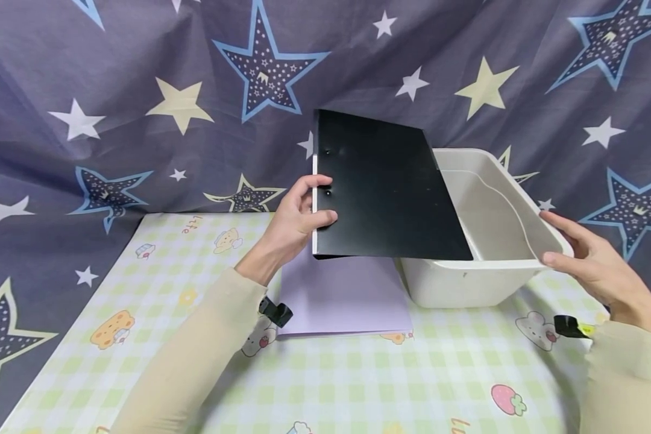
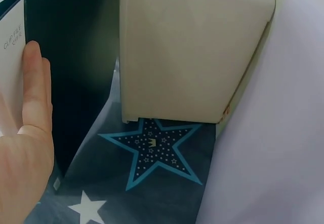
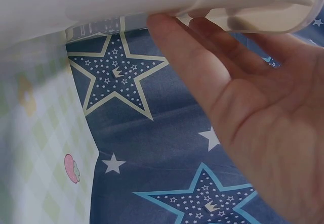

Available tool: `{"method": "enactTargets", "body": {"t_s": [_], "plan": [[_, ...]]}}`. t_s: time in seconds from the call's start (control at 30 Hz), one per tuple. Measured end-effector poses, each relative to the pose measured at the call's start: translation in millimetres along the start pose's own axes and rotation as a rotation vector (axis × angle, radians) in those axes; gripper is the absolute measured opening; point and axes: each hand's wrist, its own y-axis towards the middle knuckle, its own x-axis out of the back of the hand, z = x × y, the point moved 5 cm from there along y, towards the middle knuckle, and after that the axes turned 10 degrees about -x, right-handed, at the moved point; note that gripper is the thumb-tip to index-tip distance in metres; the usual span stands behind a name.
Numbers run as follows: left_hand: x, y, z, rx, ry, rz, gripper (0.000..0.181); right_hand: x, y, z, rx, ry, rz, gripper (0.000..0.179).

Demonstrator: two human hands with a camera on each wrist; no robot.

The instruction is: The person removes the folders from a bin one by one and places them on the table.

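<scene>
My left hand [image 1: 287, 232] grips a black clip file [image 1: 380, 193] by its white-labelled spine, thumb on the near cover. The clip file is raised and tilted, and its right part overlaps the left side of a white plastic bin [image 1: 461, 286] in the head view. "CLIP FILE" is printed on the spine label [image 2: 12, 57] in the left wrist view. At the bin's right end, my right hand [image 1: 602, 268] holds the rim between thumb and fingers. Under the clip file a lilac folder [image 1: 342, 298] lies flat on the table, its far part hidden.
A green-and-white checked cloth [image 1: 206, 374] with cartoon prints covers the table. Behind it hangs a dark curtain [image 1: 358, 72] patterned with stars. The lilac folder lies just left of the bin. Black straps [image 1: 275, 312] circle both wrists.
</scene>
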Motion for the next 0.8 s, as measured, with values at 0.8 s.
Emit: {"method": "enactTargets", "body": {"t_s": [0.8], "plan": [[29.5,-23.4,-13.4,-0.017,0.014,-0.051,0.063,-2.0,0.0,3.4,0.012,0.028,0.012,0.073]]}}
